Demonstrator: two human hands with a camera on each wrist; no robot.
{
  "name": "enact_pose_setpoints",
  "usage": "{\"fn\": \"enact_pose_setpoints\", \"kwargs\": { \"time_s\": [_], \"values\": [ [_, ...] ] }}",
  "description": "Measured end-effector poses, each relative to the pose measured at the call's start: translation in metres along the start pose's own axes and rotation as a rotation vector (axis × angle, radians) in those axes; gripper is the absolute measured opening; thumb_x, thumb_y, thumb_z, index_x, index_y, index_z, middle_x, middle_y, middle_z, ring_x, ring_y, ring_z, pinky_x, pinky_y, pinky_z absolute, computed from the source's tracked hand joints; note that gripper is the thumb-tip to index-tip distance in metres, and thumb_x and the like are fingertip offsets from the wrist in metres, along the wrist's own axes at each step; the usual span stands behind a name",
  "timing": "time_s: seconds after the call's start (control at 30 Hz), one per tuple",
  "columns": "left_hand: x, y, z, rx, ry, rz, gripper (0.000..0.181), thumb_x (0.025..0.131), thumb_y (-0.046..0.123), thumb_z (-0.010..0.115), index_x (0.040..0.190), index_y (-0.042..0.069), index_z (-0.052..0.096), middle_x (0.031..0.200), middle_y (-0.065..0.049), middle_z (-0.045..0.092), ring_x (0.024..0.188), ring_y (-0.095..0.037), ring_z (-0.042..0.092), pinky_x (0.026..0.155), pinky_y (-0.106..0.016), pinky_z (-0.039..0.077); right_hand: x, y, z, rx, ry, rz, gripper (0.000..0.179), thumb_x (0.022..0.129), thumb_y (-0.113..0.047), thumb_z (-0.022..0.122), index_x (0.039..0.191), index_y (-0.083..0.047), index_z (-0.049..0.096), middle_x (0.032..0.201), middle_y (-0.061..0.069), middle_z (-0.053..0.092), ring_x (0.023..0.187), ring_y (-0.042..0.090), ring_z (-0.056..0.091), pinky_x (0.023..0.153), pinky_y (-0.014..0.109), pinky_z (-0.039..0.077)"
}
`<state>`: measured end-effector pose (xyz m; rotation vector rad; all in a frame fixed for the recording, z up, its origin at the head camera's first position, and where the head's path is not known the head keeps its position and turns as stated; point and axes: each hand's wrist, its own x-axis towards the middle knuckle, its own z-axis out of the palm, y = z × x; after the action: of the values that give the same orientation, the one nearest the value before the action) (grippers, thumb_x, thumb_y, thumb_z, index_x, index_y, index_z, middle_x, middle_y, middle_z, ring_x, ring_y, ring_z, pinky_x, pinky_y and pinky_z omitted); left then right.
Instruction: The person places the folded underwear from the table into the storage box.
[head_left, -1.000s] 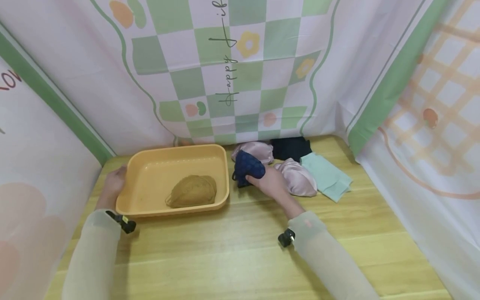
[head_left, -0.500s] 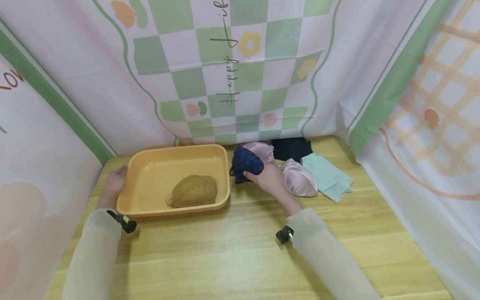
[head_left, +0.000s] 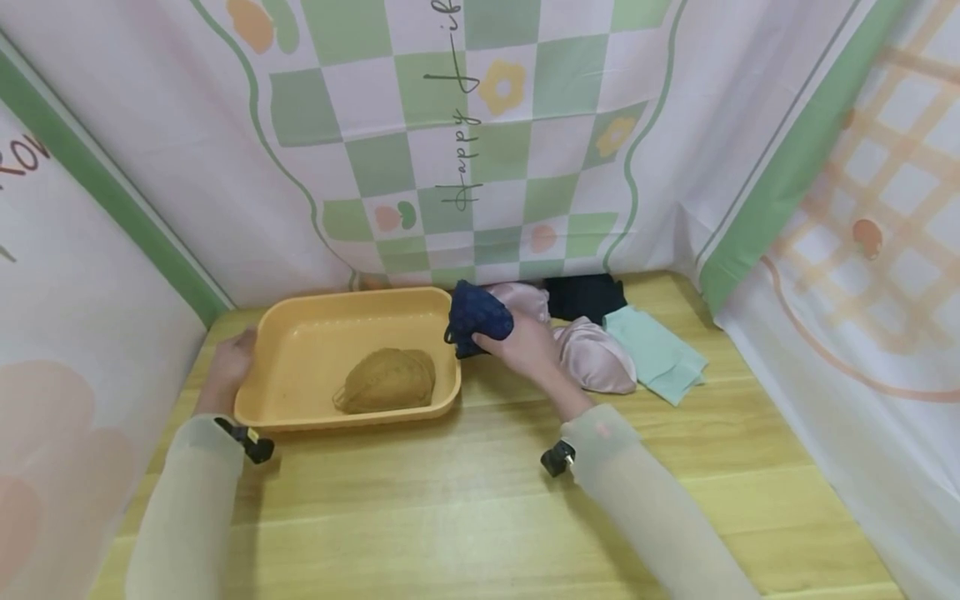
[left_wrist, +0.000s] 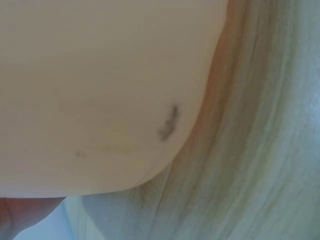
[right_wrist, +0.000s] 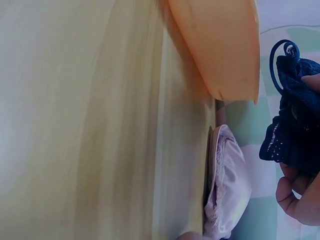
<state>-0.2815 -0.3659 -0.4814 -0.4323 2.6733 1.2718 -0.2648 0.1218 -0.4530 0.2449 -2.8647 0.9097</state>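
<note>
In the head view, a navy lace bra (head_left: 478,317), folded up, is gripped by my right hand (head_left: 521,342) above the right rim of a yellow-orange tray (head_left: 300,367). The right wrist view shows its strap loop and lace edge (right_wrist: 272,142) lifted clear of the table, with the thumb and fingers around it. My left hand (head_left: 232,362) holds the tray's left side; its fingertips are partly hidden there. A folded mustard-brown bra (head_left: 386,381) lies inside the tray, towards the front right.
To the tray's right lie two pink satin bras, a nearer one (head_left: 595,357) and one behind (head_left: 525,298), partly covered by the right hand. Beside them are black folded fabric (head_left: 585,297) and a mint-green folded cloth (head_left: 656,354). A printed curtain (head_left: 495,150) hangs behind the table.
My right hand has lifted the navy bra and moved it up and left, from the table beside the tray to the tray's right rim. The left hand and tray stay put.
</note>
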Motion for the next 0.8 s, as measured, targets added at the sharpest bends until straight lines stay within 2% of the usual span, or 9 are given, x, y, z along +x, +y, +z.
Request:
{"fn": "enact_pose_setpoints", "kwargs": {
  "time_s": [0.1,0.2,0.43,0.8],
  "values": [
    [0.001,-0.001,0.000,0.000,-0.003,0.005,0.079,0.104,0.057,0.012,0.155,-0.003,0.022,0.156,-0.035,0.026,0.141,-0.052,0.035,0.119,-0.060,0.029,0.003,-0.004,0.002,0.017,-0.001,-0.018,0.053,0.084,-0.056,0.069,0.112,-0.011,0.071,0.108,0.009,0.075,0.102,0.029,0.070,0.088,0.045,0.057],
    [0.002,-0.002,0.000,-0.003,-0.005,0.010,0.080,0.104,0.058,0.012,0.155,-0.003,0.022,0.157,-0.035,0.026,0.142,-0.052,0.033,0.119,-0.061,0.028,0.006,-0.007,0.005,0.012,-0.003,-0.022,0.054,0.084,-0.055,0.070,0.113,-0.010,0.071,0.109,0.009,0.075,0.102,0.028,0.070,0.088,0.045,0.057],
    [0.001,-0.001,0.000,-0.010,0.010,0.016,0.079,0.104,0.057,0.013,0.155,-0.003,0.023,0.156,-0.035,0.026,0.142,-0.053,0.032,0.119,-0.061,0.028,0.012,-0.021,0.007,-0.021,-0.026,0.005,0.062,0.083,-0.059,0.068,0.124,-0.012,0.066,0.118,0.008,0.073,0.108,0.029,0.069,0.092,0.046,0.056],
    [0.002,-0.002,0.000,0.007,0.011,0.012,0.078,0.105,0.056,0.013,0.154,-0.003,0.023,0.156,-0.036,0.026,0.141,-0.053,0.033,0.119,-0.061,0.028,0.018,-0.038,0.015,-0.032,-0.041,-0.011,0.063,0.084,-0.055,0.070,0.125,-0.009,0.064,0.120,0.011,0.072,0.110,0.032,0.068,0.094,0.046,0.055]
  ]
}}
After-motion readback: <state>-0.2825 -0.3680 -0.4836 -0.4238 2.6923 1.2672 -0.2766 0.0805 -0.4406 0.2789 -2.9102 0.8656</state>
